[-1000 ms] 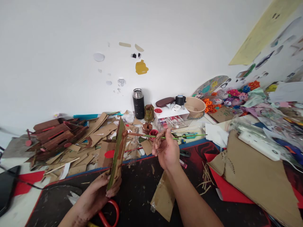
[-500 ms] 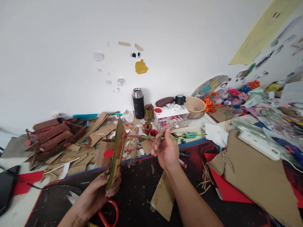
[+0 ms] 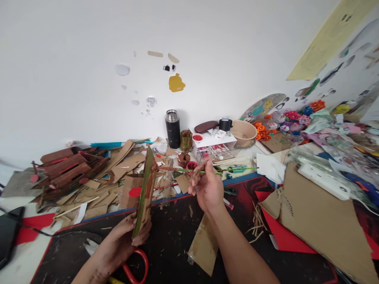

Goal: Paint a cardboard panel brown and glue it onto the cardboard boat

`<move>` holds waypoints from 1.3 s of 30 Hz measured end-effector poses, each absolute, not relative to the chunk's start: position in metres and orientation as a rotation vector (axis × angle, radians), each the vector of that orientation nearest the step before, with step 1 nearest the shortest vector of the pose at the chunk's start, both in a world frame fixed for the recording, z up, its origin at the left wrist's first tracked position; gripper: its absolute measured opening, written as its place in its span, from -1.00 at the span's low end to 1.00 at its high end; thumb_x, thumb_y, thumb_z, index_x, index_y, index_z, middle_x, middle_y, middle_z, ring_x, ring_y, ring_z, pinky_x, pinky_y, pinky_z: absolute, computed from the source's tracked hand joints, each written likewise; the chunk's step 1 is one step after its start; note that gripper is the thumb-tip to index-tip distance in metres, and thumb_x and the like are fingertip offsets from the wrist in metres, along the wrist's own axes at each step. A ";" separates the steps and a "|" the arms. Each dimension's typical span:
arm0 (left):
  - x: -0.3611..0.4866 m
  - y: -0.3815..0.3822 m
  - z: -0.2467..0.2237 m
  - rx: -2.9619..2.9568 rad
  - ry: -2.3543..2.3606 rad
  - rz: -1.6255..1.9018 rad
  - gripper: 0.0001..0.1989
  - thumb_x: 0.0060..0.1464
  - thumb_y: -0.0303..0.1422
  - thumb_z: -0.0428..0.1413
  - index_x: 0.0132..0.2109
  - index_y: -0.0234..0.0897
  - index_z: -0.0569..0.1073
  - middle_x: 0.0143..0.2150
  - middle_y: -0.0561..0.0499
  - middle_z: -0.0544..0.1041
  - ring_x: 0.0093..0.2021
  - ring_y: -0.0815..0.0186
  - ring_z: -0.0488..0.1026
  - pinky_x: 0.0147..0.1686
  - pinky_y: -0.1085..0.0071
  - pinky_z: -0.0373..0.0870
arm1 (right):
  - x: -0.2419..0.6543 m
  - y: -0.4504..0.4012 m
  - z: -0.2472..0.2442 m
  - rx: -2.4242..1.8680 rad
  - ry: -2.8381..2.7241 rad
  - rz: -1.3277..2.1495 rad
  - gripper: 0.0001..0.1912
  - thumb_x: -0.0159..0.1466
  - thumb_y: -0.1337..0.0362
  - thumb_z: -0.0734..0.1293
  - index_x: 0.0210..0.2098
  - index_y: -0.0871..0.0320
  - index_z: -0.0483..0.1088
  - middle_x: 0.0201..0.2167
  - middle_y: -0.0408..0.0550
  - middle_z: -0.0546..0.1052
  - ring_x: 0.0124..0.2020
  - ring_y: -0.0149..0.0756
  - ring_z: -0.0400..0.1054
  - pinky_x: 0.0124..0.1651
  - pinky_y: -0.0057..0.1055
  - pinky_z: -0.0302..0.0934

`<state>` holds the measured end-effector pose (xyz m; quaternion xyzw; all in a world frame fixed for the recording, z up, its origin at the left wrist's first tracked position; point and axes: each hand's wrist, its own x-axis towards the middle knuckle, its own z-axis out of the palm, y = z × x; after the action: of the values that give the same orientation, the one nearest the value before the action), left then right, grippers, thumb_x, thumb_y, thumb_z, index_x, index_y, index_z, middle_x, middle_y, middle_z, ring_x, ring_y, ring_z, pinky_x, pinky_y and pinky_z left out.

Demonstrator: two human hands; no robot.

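Upright and slightly tilted, a narrow cardboard piece point(image 3: 145, 193) painted green and brown is gripped at its lower end by my left hand point(image 3: 127, 232). My right hand point(image 3: 209, 185) pinches a thin green paintbrush point(image 3: 239, 169), held level. The brush's brown tip end meets the face of the cardboard near its upper part. Under my left hand lie red-handled scissors point(image 3: 145, 264). Beyond the brush stand a small open pot of brown paint point(image 3: 184, 157) and a pot of red paint point(image 3: 192, 165).
Brown painted cardboard models point(image 3: 69, 167) and cardboard scraps point(image 3: 97, 197) cover the left. A black flask point(image 3: 172, 130), a clear box point(image 3: 217, 150) and a beige bowl point(image 3: 244, 133) stand along the wall. Large cardboard point(image 3: 322, 221) lies at the right.
Hardly anything differs. The brush tip and my right fingers have shifted very slightly, with the tip still at the cardboard piece.
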<state>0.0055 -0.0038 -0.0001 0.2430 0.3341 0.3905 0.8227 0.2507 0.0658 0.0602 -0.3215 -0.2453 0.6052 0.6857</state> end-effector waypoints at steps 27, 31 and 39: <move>0.006 -0.003 0.000 0.570 0.715 0.813 -0.59 0.02 -0.08 0.40 -0.41 -0.30 0.45 -0.53 0.12 0.23 -0.53 0.42 0.01 -0.49 0.37 0.04 | 0.254 0.066 0.059 -0.676 -0.569 1.348 -0.44 0.22 -0.25 0.48 -0.37 0.16 0.45 -0.66 -0.16 0.52 -0.77 -0.38 0.38 -0.77 -0.58 0.14; 0.005 -0.003 -0.001 0.566 0.725 0.804 -0.59 -0.01 -0.07 0.41 -0.38 -0.31 0.49 -0.53 0.12 0.23 -0.52 0.42 0.02 -0.48 0.37 0.04 | 0.254 0.066 0.060 -0.676 -0.566 1.354 -0.43 0.21 -0.26 0.49 -0.38 0.16 0.45 -0.67 -0.17 0.52 -0.80 -0.40 0.34 -0.78 -0.58 0.13; 0.005 -0.004 -0.001 0.610 0.715 0.808 -0.61 0.03 -0.07 0.38 -0.39 -0.29 0.48 -0.54 0.11 0.25 -0.52 0.41 0.03 -0.48 0.36 0.05 | 0.253 0.065 0.062 -0.683 -0.582 1.332 -0.43 0.21 -0.27 0.48 -0.36 0.17 0.46 -0.64 -0.15 0.54 -0.80 -0.42 0.33 -0.79 -0.58 0.11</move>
<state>0.0053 -0.0037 -0.0012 0.2856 0.3351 0.3786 0.8141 0.2528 0.0655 0.0616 -0.3061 -0.2607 0.5967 0.6945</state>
